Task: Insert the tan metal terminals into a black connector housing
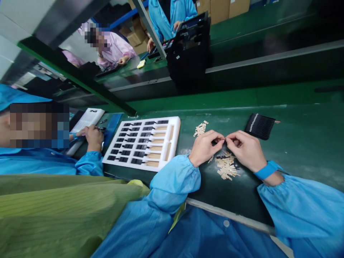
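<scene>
My left hand and my right hand meet fingertip to fingertip above the green bench, both pinched on a small thin part held between them. Just below my hands lies a loose heap of small tan strips with a few dark pieces mixed in. A smaller cluster of tan strips lies further back. To the left rests a white foam tray whose slots hold rows of small black parts. A black ribbed block lies to the right of my hands.
A co-worker in a blue coat sits at my left, with a hand on items beside the tray. Across the bench stand stacked black trays, and two other people work behind them. Cardboard boxes line the back.
</scene>
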`<action>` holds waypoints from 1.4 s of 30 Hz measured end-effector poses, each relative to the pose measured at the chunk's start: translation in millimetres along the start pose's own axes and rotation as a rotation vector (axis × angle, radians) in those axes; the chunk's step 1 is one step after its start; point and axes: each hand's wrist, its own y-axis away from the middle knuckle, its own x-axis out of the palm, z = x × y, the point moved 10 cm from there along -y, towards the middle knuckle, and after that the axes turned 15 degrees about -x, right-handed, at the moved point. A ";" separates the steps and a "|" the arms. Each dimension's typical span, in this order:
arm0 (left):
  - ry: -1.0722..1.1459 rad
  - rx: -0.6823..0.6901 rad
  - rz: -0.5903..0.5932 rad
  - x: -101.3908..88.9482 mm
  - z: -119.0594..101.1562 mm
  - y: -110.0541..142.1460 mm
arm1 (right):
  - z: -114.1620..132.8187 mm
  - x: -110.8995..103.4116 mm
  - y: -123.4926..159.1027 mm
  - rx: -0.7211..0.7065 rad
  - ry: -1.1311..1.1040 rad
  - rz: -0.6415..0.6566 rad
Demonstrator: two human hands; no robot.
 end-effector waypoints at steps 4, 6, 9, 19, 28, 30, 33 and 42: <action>0.084 -0.040 0.010 -0.8 5.0 -4.2 | -8.5 -2.9 0.1 0.048 -0.003 -0.023; 0.122 -0.066 -0.005 -2.5 9.0 -6.1 | -13.9 -4.1 1.2 0.090 -0.029 -0.041; 0.126 -0.079 -0.015 -2.8 12.0 -6.8 | -13.0 -2.4 1.0 0.094 -0.058 -0.034; 0.117 -0.072 0.038 1.9 5.9 -3.7 | -6.3 -6.4 -2.4 0.036 0.028 -0.060; 0.547 -0.337 -0.235 -30.6 41.8 -8.9 | -9.2 -2.8 -0.2 0.040 0.129 0.003; 0.481 -0.290 -0.240 -31.1 36.1 -8.1 | -6.0 0.5 -0.2 0.021 0.139 0.029; 0.366 -0.241 -0.165 -22.2 29.5 -8.5 | -10.6 -6.9 -0.4 0.066 0.103 -0.039; 0.560 -0.263 0.178 8.4 17.2 -5.6 | -6.8 8.5 -1.6 0.077 -0.112 0.073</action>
